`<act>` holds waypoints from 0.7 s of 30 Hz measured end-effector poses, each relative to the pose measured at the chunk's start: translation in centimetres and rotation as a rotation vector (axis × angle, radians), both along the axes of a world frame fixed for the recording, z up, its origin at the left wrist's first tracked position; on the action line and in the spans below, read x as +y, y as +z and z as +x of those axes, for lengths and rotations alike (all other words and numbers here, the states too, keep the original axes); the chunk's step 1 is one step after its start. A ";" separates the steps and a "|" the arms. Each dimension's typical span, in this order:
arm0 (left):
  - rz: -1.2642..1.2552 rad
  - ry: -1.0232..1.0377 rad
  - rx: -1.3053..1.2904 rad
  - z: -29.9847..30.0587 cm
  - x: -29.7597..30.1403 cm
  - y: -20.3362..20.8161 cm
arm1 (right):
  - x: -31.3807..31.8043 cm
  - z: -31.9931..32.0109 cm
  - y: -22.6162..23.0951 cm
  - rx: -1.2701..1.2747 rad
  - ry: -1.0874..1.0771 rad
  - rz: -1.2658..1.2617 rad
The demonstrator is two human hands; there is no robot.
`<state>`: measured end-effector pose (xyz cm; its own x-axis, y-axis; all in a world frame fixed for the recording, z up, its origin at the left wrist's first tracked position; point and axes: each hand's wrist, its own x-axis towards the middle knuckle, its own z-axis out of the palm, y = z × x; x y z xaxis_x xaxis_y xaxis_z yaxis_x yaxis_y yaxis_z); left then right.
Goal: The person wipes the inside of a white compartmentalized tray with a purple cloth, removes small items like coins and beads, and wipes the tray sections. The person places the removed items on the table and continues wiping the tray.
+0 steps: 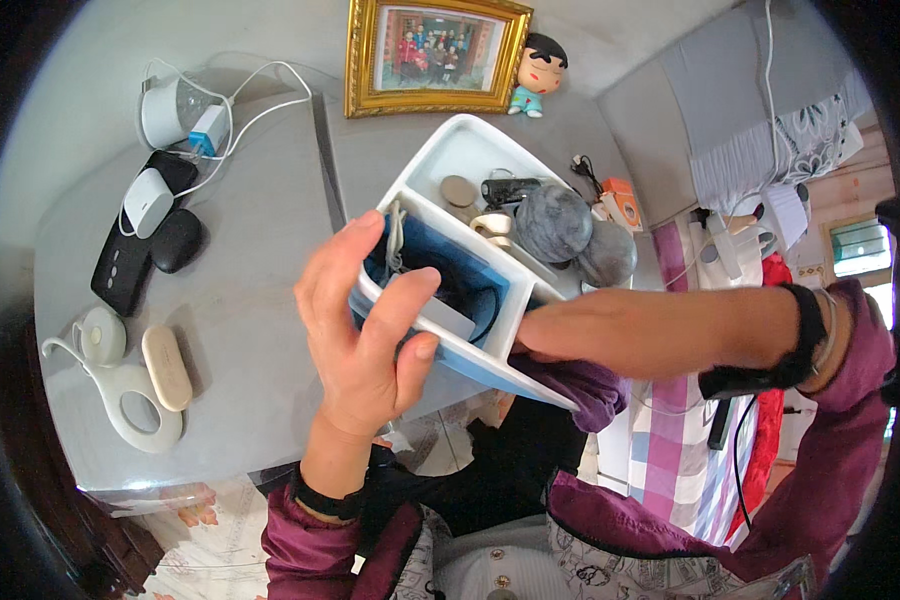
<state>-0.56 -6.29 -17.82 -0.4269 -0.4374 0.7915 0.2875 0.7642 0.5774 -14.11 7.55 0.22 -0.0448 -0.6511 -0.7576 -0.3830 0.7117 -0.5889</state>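
A white-rimmed blue storage box with compartments is tilted at the near edge of the grey table. My left hand is closed over its left side, fingers at the rim. My right hand reaches down into the near right compartment, its fingers hidden behind the wall. A purple cloth bulges out just below that hand. Dark items and a cable lie inside the blue compartment. In the upper tray are two grey fuzzy balls, a round beige lid and a small black item.
A gold-framed photograph stands at the back beside a small figurine. To the left lie a charger with white cable, a long black case, a white ring-handled object and an oval cream case. An orange box sits behind the storage box.
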 end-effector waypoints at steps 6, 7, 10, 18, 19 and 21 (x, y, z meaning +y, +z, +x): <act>0.019 -0.004 -0.028 0.2 0.1 0.0 | 5.6 2.8 7.2 0.675 0.513 0.084; 0.013 -0.002 -0.038 0.2 0.2 0.0 | 7.3 3.0 6.9 0.655 0.417 0.085; 0.020 0.000 -0.029 0.1 0.4 0.0 | 11.0 3.4 2.8 0.666 0.177 -0.005; 0.010 0.007 -0.046 0.4 0.3 0.1 | 12.3 3.1 2.4 0.619 -0.072 -0.362; 0.022 0.004 -0.046 0.3 0.3 0.1 | 11.8 2.9 2.7 0.539 -0.116 -0.498; -0.002 0.015 -0.029 0.2 0.3 0.1 | 10.0 2.7 2.0 0.441 -0.092 -0.717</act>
<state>-0.36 -6.01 -17.75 -0.4427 -0.4424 0.7799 0.2594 0.7694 0.5837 -11.40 17.60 2.21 -0.3156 -0.9468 -0.0628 -0.6429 0.2620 -0.7197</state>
